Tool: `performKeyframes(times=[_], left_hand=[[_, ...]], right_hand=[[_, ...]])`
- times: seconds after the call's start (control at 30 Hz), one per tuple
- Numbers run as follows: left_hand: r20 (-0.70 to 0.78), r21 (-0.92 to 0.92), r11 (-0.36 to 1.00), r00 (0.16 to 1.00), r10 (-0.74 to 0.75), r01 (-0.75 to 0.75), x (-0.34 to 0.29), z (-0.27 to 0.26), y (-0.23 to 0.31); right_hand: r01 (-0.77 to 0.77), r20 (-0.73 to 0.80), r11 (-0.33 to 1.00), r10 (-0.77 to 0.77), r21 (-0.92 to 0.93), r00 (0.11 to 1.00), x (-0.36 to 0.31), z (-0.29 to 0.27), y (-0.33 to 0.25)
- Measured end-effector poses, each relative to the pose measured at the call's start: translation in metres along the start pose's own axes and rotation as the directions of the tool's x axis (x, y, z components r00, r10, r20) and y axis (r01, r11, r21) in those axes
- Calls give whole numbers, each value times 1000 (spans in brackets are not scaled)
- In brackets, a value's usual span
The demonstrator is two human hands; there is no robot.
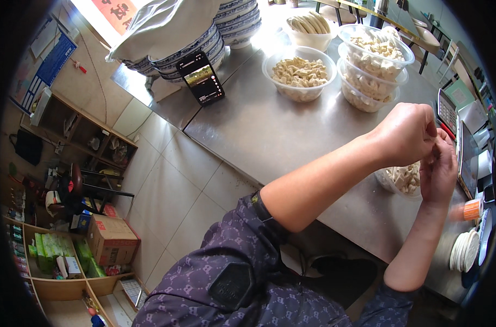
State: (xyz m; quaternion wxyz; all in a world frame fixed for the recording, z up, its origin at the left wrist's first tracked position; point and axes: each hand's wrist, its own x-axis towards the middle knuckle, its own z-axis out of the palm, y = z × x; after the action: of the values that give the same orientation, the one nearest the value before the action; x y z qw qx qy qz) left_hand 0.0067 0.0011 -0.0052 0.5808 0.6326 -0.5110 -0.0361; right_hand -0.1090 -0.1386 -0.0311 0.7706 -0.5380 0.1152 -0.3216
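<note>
The person's 2 bare hands are raised at the right side of a metal table (242, 128), close together, above a clear bowl (387, 183) of pale, irregular pieces (406, 175). The left hand (405, 133) is turned knuckles up, its fingers curled narrowly inward; the right hand (439, 171) stands upright beside it, its fingers bent toward the left fingertips. Whether either hand grips anything cannot be told, the fingertips being partly hidden. The bowl lies below the hands, its right part covered from view by the right hand. Farther back stands a stack of 3 clear bowls (369, 82) with similar contents; just left of it is 1 more filled bowl (298, 95), and behind that a white bowl (308, 40) holding flat, pale pieces. A phone (200, 77) with a lit screen leans by stacked blue-and-white bowls (210, 46). Round white discs (464, 252) are piled near the right forearm.
</note>
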Motion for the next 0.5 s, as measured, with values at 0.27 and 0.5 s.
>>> performKeyframes(times=[0.27, 0.5], left_hand=[[-61, -297, 950, 991, -120, 97, 5, 2, -6], [-64, -107, 981, 984, -169, 161, 2, 0, -4]], right_hand=[[127, 142, 969, -98, -214, 985, -5, 8, -2], [248, 197, 807, -165, -536, 966, -2, 1, -2]])
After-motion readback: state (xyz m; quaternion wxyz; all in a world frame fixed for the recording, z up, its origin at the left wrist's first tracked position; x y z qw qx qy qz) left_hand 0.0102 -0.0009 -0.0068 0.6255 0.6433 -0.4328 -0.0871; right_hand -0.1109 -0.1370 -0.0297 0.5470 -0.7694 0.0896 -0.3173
